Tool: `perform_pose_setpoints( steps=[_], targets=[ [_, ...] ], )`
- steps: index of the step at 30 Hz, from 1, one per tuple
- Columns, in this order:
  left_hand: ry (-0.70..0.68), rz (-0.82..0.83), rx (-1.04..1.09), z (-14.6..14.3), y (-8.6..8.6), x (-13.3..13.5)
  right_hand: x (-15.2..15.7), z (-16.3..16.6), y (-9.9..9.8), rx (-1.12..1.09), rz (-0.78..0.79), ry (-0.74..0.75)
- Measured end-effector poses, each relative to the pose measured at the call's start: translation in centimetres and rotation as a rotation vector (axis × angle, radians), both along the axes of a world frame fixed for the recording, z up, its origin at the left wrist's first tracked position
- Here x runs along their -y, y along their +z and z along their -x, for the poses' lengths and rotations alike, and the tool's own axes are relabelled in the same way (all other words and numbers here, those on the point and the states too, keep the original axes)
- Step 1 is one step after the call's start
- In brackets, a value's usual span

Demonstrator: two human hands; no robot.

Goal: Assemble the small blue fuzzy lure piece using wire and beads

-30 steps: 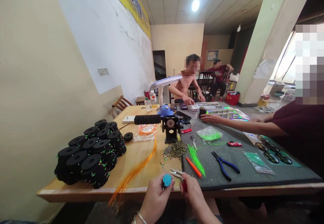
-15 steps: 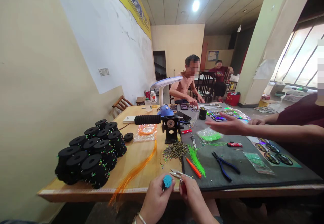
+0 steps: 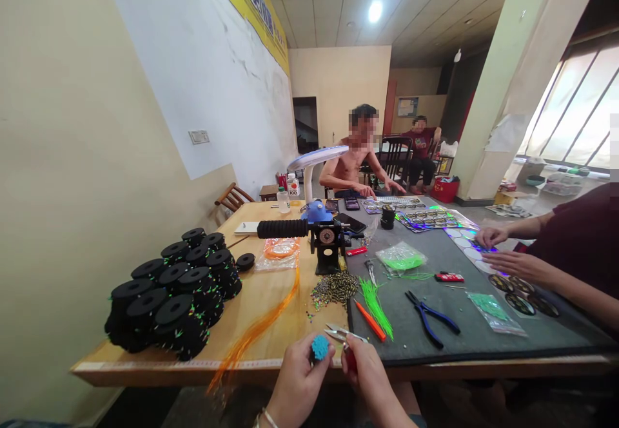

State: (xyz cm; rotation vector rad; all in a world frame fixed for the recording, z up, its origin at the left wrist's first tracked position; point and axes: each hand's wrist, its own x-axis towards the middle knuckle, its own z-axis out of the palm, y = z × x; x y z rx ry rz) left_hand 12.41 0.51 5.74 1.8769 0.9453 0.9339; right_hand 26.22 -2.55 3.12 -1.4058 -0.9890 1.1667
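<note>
Near the table's front edge, my left hand (image 3: 300,376) is closed around a small dark piece with a blue, bumpy round top (image 3: 320,347), which faces up between thumb and fingers. To the right, my right hand (image 3: 368,370) grips a pair of thread snips (image 3: 338,332). Their two silver blades point left and stand slightly apart, just beyond the blue top, and some red shows under my fingers. Ahead lie a heap of small dark-and-gold beads (image 3: 338,285), an orange pen-like tool (image 3: 370,320) and a bundle of green strands (image 3: 377,305).
Stacked black foam spools (image 3: 174,280) fill the left. A black winding device (image 3: 327,247) and a lamp (image 3: 316,209) stand ahead. Orange strands (image 3: 261,325) hang over the edge. Blue-handled pliers (image 3: 432,318) lie on the grey mat (image 3: 483,341). Co-workers' hands (image 3: 517,267) are at the right.
The co-worker's outstretched hand at the right has drawn back from over the mat to the sticker sheet. The person across has spread their hands apart. My hands have barely moved.
</note>
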Motion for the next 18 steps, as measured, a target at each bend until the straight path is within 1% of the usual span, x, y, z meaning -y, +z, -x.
perform_pose_setpoints(
  steps=[5,7,8,10,13,16,18],
  targets=[
    [-0.018,0.081,0.063,0.2,-0.2,-0.1,0.3,-0.5,0.0,0.077,-0.017,-0.029],
    [-0.020,0.136,0.086,0.3,-0.2,-0.1,0.6,-1.8,0.3,0.203,-0.072,-0.083],
    [-0.020,0.162,0.099,0.4,-0.1,-0.1,0.8,-2.8,0.5,0.302,-0.109,-0.121],
    [-0.008,0.199,0.136,0.4,0.1,-0.1,1.0,-5.4,1.0,0.595,-0.182,-0.204],
    [0.020,0.250,0.222,0.4,0.2,0.0,0.7,-9.6,1.1,0.990,-0.176,-0.302],
    [0.027,0.328,0.297,0.3,0.0,0.0,0.1,-12.6,-0.1,1.297,-0.176,-0.360],
    [0.026,0.367,0.319,0.3,-0.1,0.0,-0.4,-13.7,-1.2,1.420,-0.165,-0.353]
  ],
)
